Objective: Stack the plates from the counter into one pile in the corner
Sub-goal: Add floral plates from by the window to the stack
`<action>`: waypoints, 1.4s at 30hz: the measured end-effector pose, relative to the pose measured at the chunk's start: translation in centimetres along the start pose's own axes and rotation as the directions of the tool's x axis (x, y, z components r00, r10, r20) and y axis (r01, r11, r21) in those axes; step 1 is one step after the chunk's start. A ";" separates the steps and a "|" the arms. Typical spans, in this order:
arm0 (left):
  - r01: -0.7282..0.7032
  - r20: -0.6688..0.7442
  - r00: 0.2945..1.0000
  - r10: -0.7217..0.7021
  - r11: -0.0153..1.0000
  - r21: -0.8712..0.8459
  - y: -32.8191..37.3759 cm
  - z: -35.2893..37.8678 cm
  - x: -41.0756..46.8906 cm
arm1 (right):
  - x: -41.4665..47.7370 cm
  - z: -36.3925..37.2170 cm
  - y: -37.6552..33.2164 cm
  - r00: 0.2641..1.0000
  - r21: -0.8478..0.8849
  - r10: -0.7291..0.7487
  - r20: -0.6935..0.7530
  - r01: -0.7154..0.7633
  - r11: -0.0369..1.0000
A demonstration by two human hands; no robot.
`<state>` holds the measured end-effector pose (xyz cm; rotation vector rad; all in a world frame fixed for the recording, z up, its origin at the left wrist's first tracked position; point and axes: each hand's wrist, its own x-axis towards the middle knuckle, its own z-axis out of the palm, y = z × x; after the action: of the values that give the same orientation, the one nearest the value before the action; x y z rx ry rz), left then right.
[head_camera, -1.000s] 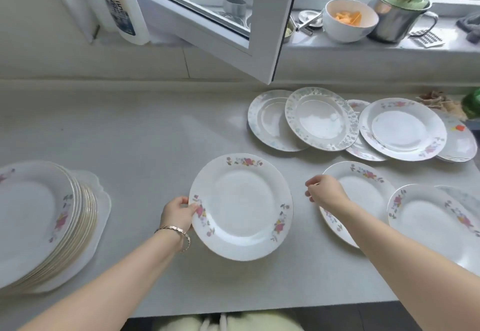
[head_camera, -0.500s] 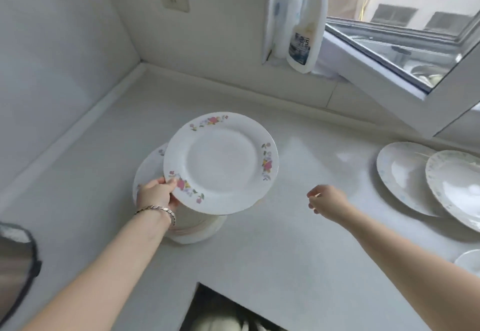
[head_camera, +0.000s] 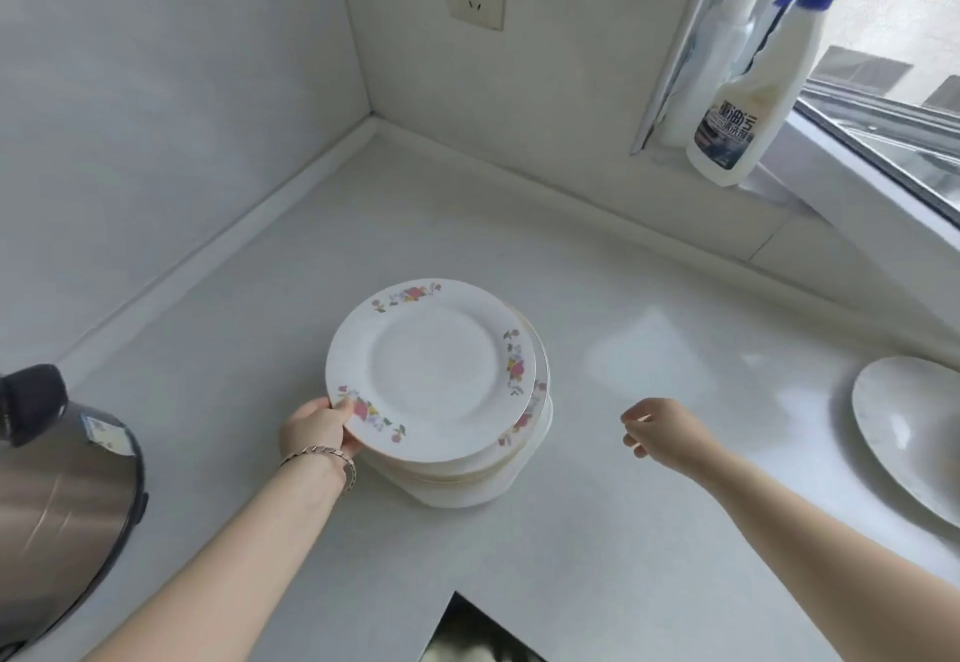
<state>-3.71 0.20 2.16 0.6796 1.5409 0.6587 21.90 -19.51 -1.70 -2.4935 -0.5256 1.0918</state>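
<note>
fingers of the left hand [head_camera: 318, 432] curl round the near-left rim of a flowered plate [head_camera: 431, 368], thumb on top. beyond those fingers the plate lies over the pile [head_camera: 467, 482] on the counter [head_camera: 363, 225], shifted a little left; whether it rests there i cannot tell. the right hand [head_camera: 662, 427] hovers right of the pile, fingers loosely curled, holding nothing. another plate [head_camera: 904, 433] lies farther right.

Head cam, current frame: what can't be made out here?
- Pile: plate count, mostly covered by the top plate, head view.
- Left hand: fingers hidden under that plate's rim.
- Grey plate at right: cut off by the frame edge.
- Steel cooker: cut off by the left edge.
- Spray bottle label: too small to read.
</note>
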 end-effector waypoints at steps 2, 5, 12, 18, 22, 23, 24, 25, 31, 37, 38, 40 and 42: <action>0.005 0.011 1.000 -0.005 1.000 -0.019 -0.2 0.1 0.3 | -0.1 0.1 0.0 1.000 -0.007 0.004 0.000 -0.004 1.000; 0.004 0.035 0.999 -0.004 1.000 0.003 -0.8 0.1 0.7 | -0.4 0.3 0.0 1.000 -0.040 0.004 0.014 -0.003 0.999; -0.161 0.057 0.987 0.152 0.885 0.437 -1.1 -0.6 1.7 | -1.0 0.3 0.7 1.000 -0.088 0.016 0.014 -0.014 0.996; -0.278 0.175 0.958 0.228 0.585 0.762 -0.4 -0.7 1.1 | -1.3 0.4 1.1 1.000 -0.087 0.023 0.019 -0.021 0.996; -0.301 0.214 0.947 0.242 0.424 0.854 -0.3 -0.8 1.7 | -1.5 0.6 1.3 0.999 -0.086 0.028 0.025 -0.025 0.996; -0.310 0.229 0.942 0.245 0.382 0.870 -0.4 -0.9 1.9 | -1.5 0.6 1.3 0.999 -0.091 0.028 0.028 -0.025 0.996; -0.317 0.244 0.940 0.239 0.344 0.884 -0.5 -0.8 2.1 | -1.6 0.7 1.3 0.999 -0.098 0.027 0.031 -0.024 0.995; -0.324 0.261 0.938 0.229 0.304 0.896 -0.5 -0.8 2.2 | -1.6 0.7 1.3 0.999 -0.103 0.027 0.032 -0.023 0.994; -0.309 0.307 0.924 0.228 -0.031 0.951 -0.3 -0.6 2.1 | -1.6 1.1 1.5 0.999 -0.102 0.031 0.037 -0.028 0.994; -0.511 0.536 0.767 0.352 -0.168 0.843 0.7 1.5 -1.9 | -2.0 1.0 2.3 0.997 -0.063 0.064 0.034 -0.062 0.996; -0.602 0.596 0.739 0.315 -0.089 0.794 0.7 2.4 -2.7 | -2.1 0.8 2.6 0.997 -0.048 0.079 0.027 -0.077 0.996; -0.704 0.684 0.701 0.200 0.039 0.709 0.5 5.0 -3.9 | -2.5 0.2 3.4 0.993 -0.017 0.113 0.011 -0.113 0.993; -0.749 0.749 0.660 0.049 0.113 0.653 -0.2 8.3 -5.1 | -3.1 -0.4 4.3 0.988 0.015 0.157 -0.012 -0.157 0.988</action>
<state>4.87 -3.62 4.78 2.1949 0.9400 -0.2873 21.11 -24.78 -1.57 -2.5638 -0.3211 1.1312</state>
